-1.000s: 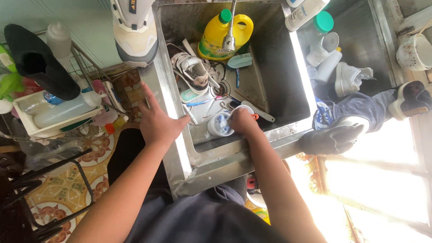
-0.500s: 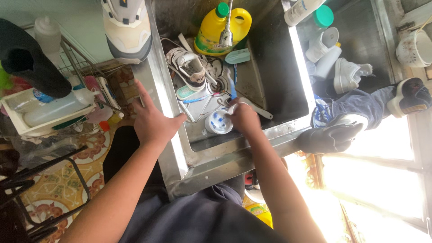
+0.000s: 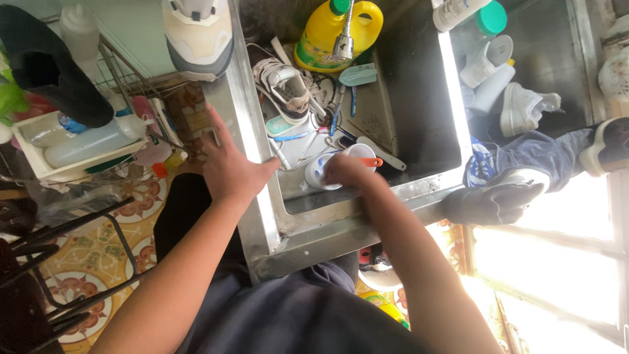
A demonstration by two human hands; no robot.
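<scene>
A person is leaning over a steel sink (image 3: 419,118); the left hand (image 3: 229,167) is lying spread on its rim, the right hand (image 3: 347,172) is gripping a white cup (image 3: 321,174) inside. Washing looks underway: shoes (image 3: 285,88) and brushes (image 3: 357,75) are waiting.

the right hand (image 3: 347,172) now sits a little more over the white cup (image 3: 324,172) in the sink (image 3: 419,111), hiding more of it than before. the left hand (image 3: 230,169) slides a bit along the sink's edge.
</scene>
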